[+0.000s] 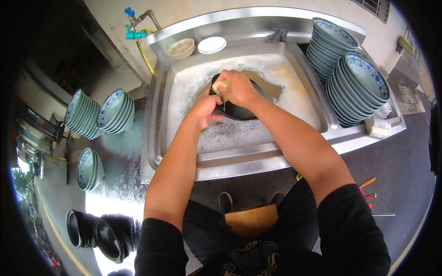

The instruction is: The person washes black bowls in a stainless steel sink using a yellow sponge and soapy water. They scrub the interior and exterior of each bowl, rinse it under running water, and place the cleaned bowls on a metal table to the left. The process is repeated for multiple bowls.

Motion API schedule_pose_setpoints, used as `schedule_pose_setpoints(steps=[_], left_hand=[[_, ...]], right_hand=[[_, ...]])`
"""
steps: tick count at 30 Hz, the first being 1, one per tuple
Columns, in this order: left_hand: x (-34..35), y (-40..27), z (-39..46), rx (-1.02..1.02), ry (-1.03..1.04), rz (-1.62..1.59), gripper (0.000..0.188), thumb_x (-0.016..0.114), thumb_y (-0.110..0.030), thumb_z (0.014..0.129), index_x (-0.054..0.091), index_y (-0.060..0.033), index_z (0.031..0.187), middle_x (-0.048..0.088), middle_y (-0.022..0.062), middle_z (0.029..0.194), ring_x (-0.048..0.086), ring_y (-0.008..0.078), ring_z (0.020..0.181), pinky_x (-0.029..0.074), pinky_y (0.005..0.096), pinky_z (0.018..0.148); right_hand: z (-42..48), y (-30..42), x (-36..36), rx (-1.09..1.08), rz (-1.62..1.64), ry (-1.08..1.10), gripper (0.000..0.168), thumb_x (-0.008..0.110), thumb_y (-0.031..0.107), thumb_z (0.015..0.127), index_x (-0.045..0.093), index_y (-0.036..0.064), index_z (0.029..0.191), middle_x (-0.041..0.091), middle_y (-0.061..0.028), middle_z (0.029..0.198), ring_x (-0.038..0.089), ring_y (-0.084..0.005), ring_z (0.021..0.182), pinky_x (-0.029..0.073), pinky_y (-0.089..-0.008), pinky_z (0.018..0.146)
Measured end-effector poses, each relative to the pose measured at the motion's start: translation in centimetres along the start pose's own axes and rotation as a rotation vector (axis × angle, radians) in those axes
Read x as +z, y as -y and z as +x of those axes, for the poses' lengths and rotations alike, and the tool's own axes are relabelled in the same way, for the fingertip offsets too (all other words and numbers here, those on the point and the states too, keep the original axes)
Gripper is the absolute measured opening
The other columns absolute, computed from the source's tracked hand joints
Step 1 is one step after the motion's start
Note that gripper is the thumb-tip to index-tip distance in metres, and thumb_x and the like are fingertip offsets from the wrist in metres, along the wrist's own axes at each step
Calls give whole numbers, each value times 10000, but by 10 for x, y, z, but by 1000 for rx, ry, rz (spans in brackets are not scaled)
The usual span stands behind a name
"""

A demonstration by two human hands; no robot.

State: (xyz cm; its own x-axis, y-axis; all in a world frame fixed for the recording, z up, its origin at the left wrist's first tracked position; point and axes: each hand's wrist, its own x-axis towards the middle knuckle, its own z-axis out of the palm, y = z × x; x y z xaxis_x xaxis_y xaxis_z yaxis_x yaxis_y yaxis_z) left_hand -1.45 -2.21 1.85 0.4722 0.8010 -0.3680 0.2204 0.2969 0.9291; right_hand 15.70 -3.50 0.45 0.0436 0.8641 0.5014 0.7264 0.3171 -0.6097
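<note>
Both hands are over a steel sink [238, 151] of foamy water. My right hand [238, 88] is closed round a pale yellow sponge [221, 88], pressed near the left rim of a black bowl [241, 112]. My left hand [207, 108] is at the bowl's left side, with its thumb by the rim; its fingers are partly hidden, and the grip appears to be on the rim. The black bowl is tilted, and part of it lies behind the hands and right forearm.
Blue-rimmed bowls stand in tall stacks [359, 86] at the right and smaller stacks [115, 112] at the left. Black dishes [108, 239] are stacked lower left. A beige bowl [182, 49], white plates [212, 45] and a dark scouring pad [277, 35] lie on the back ledge, near a tap [135, 33].
</note>
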Motion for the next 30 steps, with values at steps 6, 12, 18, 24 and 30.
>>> schedule_pose_setpoints(steps=[6,12,18,24,30], left_hand=[[14,-3,2,-15,54,-70,729,543,-76,900,359,-227,1589,577,92,1343,660,265,1054,575,504,889],[-3,2,-1,1,87,-54,814,552,-41,885,289,-234,1631,550,105,1384,652,286,1113,578,536,930],[13,-3,4,1,166,-181,791,540,-6,882,319,-224,1609,559,130,1400,685,343,1145,601,586,945],[-11,1,0,6,251,-349,677,522,-94,882,430,-130,1551,573,150,1449,607,414,1285,469,712,1068],[-3,-5,3,-99,137,-535,674,417,-527,1033,401,-165,1602,468,153,1618,441,415,1475,206,781,1167]], right_hand=[[7,-16,-2,193,-133,-151,280,775,206,877,678,28,1070,688,-244,1016,696,-412,962,555,-494,881],[-1,12,-14,64,251,224,251,777,195,862,707,33,1040,709,-230,1032,708,-407,946,557,-488,892],[5,-13,-2,150,-101,-211,247,801,165,853,695,49,1044,688,-211,1043,675,-399,1011,543,-487,911],[2,8,-10,44,194,338,299,769,72,805,733,54,1101,755,-190,1051,714,-353,989,551,-410,891],[-5,9,-3,-156,84,220,268,772,45,777,716,82,1036,739,-148,1024,671,-379,1010,536,-449,903]])
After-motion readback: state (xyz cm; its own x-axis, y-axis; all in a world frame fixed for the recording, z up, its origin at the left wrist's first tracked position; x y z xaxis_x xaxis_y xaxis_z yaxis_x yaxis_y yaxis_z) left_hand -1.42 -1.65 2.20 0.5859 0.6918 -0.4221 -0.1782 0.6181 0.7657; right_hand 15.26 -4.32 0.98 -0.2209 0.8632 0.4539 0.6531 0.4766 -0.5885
